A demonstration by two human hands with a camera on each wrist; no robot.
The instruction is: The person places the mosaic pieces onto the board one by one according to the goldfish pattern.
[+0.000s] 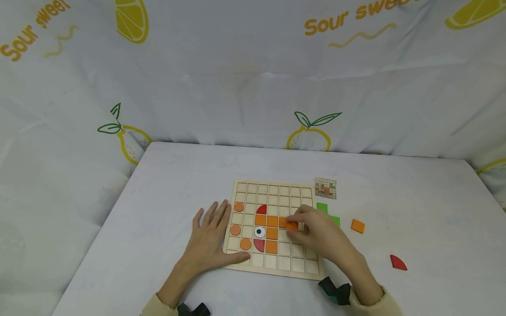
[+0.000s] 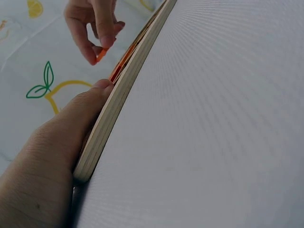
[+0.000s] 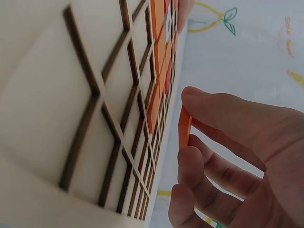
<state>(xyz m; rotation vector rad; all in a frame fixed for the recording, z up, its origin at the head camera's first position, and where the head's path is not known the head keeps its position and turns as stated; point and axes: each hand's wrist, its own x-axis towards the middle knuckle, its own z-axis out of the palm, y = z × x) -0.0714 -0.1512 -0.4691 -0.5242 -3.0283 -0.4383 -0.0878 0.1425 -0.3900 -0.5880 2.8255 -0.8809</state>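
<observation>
My right hand (image 1: 322, 230) pinches an orange square tile (image 3: 185, 127) between thumb and fingers, held just above the wooden grid board (image 1: 276, 275). In the right wrist view the tile is tilted on edge, apart from the board's surface. My left hand (image 1: 209, 241) lies with fingers spread along the board's left edge, its thumb over the near left corner. Set in the grid are several orange squares (image 1: 271, 233), orange discs (image 1: 239, 206), two red quarter-circles (image 1: 259, 245) and a white disc with a black dot (image 1: 259, 232), like an eye.
A small pattern card (image 1: 326, 188) lies at the board's far right corner. Two green squares (image 1: 322, 207) sit by the right edge, partly behind my right hand. Farther right on the white table (image 1: 427, 210) are a loose orange square (image 1: 358, 226) and a red quarter-circle (image 1: 398, 262).
</observation>
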